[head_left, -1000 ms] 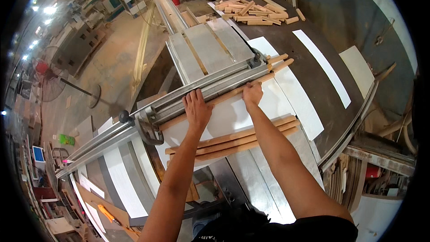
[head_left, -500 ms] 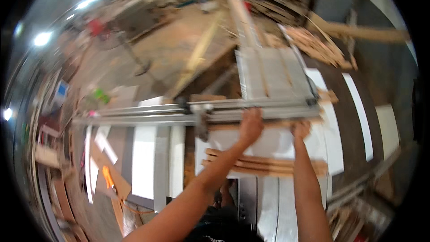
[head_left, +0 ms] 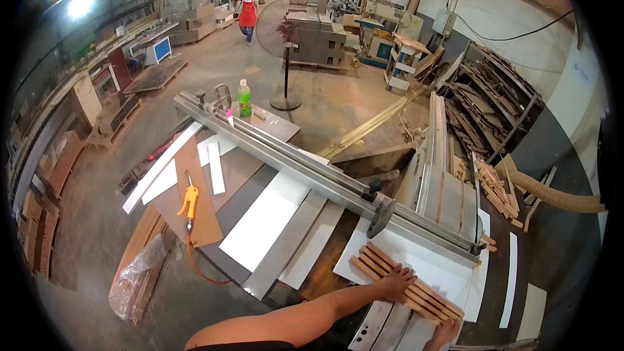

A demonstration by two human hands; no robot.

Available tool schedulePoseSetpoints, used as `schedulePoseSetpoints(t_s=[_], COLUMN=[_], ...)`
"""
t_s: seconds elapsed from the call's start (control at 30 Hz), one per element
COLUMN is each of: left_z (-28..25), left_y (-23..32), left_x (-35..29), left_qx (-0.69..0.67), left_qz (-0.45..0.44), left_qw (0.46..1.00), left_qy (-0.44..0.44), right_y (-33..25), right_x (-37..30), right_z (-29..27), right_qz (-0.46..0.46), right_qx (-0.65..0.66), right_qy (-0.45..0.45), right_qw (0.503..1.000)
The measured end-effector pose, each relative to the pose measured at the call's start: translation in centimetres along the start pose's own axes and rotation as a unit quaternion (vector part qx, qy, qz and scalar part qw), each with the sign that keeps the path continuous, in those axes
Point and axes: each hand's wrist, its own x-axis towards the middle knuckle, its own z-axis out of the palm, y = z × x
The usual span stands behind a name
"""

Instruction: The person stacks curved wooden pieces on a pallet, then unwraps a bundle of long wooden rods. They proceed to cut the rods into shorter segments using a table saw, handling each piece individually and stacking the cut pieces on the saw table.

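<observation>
Several narrow wooden strips (head_left: 375,261) lie side by side, slanting across a white panel (head_left: 347,261) on the machine table. My left hand (head_left: 395,283) reaches over them from above, its fingers curled across the middle of the bunch. At the near right end, my right hand (head_left: 444,334) has its fingers round the strip ends; the lower edge of the view hides part of it. Just beyond the strips runs a long metal fence (head_left: 305,181), with a black knob (head_left: 375,185) and a dark metal stop (head_left: 381,218) on it.
Left on the table are white strips (head_left: 216,168), a yellow air gun (head_left: 188,201) with an orange hose, and a green bottle (head_left: 244,99) past the fence. A standing fan (head_left: 286,58) and a person in a red apron (head_left: 247,14) are farther off. Scrap wood (head_left: 497,188) lies right.
Both hands have left the fence and come down nearer me onto the wooden strips. The strip beside the fence now seems to lie with the others. My view has swung up and left.
</observation>
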Motion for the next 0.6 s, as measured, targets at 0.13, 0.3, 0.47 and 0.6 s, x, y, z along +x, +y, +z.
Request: schedulePoseSetpoints(t_s=[0.13, 0.3, 0.47, 0.6], left_z=[1.7, 2.5, 2.5, 3.5], left_y=[1.8, 5.7, 7.9, 8.7], left_x=[-5.7, -10.1, -13.1, -13.6], left_qx=[0.047, 0.006, 0.028, 0.036], left_qz=[0.013, 0.031, 0.021, 0.045], left_qw=[0.997, 0.998, 0.999, 0.997], left_qy=[0.061, 0.052, 0.037, 0.056], right_y=[1.8, 8.5, 3.3, 2.6], right_x=[-10.3, -20.0, -26.3, -26.3], right_z=[-10.7, -18.2, -14.8, -14.1], right_qz=[0.043, -0.17, -0.068, -0.248], right_qx=[-0.102, -0.141, -0.185, -0.242], right_qy=[-0.076, -0.197, -0.175, -0.143], right_qw=[0.991, 0.955, 0.965, 0.927])
